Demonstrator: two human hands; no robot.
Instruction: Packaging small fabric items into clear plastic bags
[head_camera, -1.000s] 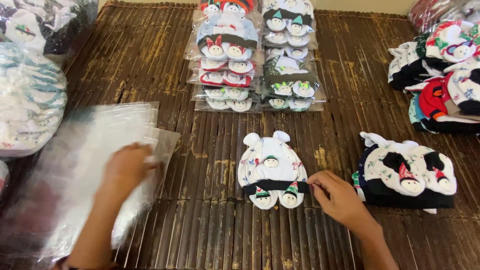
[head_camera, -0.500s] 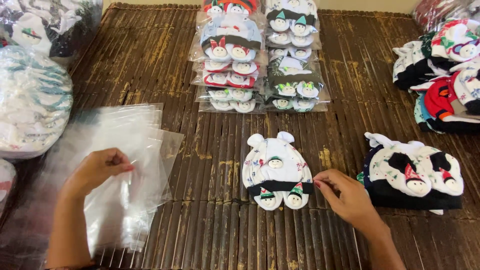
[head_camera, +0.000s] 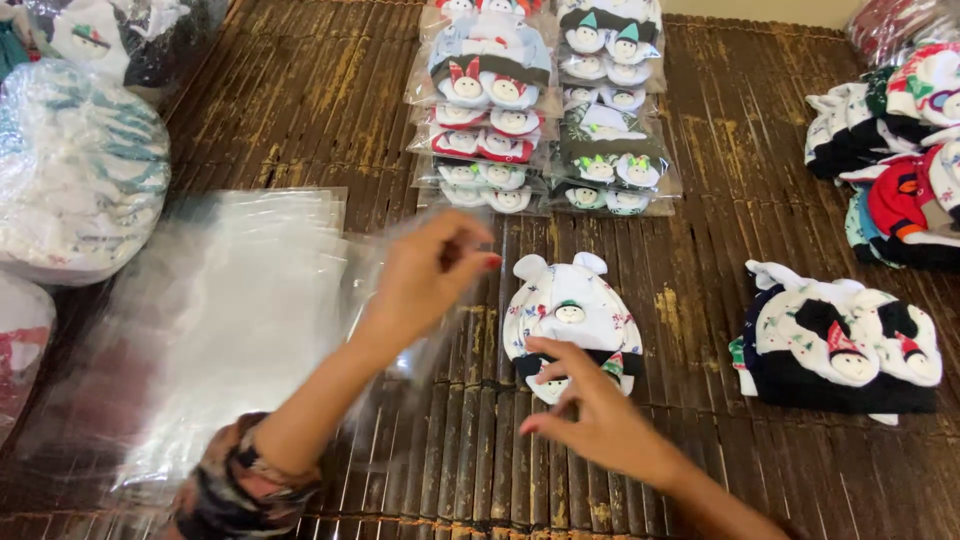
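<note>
View from above a dark slatted mat (head_camera: 300, 110). At its left edge lie bulging clear sacks of goods (head_camera: 75, 165), partly cut off by the frame. Beside them rests a stack of clear plastic bags (head_camera: 230, 320). The left hand (head_camera: 430, 275), motion-blurred, is raised over the mat's middle, its fingers pinching one clear bag (head_camera: 410, 345) that is hard to trace against the slats. Just right lies a white baby hat (head_camera: 572, 325) with two ears and small snowman faces; the right hand (head_camera: 595, 425), fingers loosely spread, touches its lower edge and hides part of it. Along the far edge sit two rows of bagged hats (head_camera: 545, 110). Toward the right edge lie a small pile of unbagged hats (head_camera: 840, 345) and, in the far right corner, a heap of hats (head_camera: 905, 150) cropped by the frame.
</note>
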